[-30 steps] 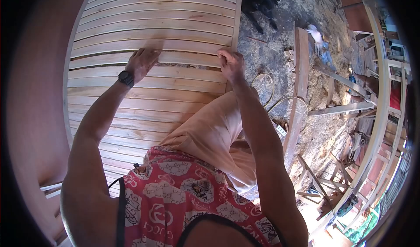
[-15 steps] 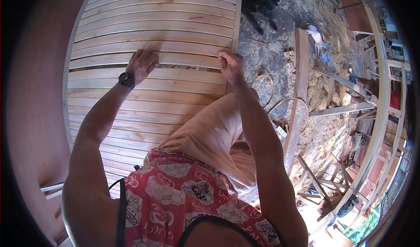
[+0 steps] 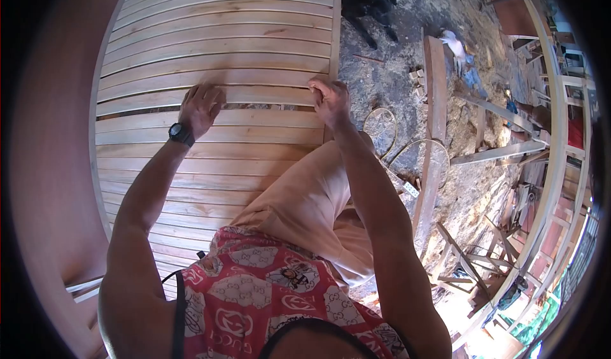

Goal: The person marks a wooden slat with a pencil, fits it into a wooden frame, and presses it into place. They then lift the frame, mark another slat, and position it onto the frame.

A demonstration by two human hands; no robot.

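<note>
A pale wooden slat (image 3: pixel 267 95) lies crosswise in a long slatted wooden panel, with a narrow dark gap along its near edge. My left hand (image 3: pixel 202 109), with a black watch on the wrist, has its fingers curled over the slat left of the middle. At the slat's right end my right hand (image 3: pixel 331 102) is closed, thumb and fingers pinched on it beside the frame's side rail (image 3: pixel 335 28). The undersides of both grips are hidden. Closely laid slats (image 3: pixel 216 136) continue on the near side of the gap.
My bent leg (image 3: pixel 299 181) rests over the panel's right side. A brown board (image 3: pixel 51 136) stands along the left. On the dusty floor are a black dog (image 3: pixel 370 6), a white animal (image 3: pixel 454 46), a timber beam (image 3: pixel 436 91), a looped cable (image 3: pixel 398 136) and a power strip (image 3: pixel 411 189).
The view has shifted slightly, so the panel and floor appear a little further left. Both hands keep nearly the same places on the slat.
</note>
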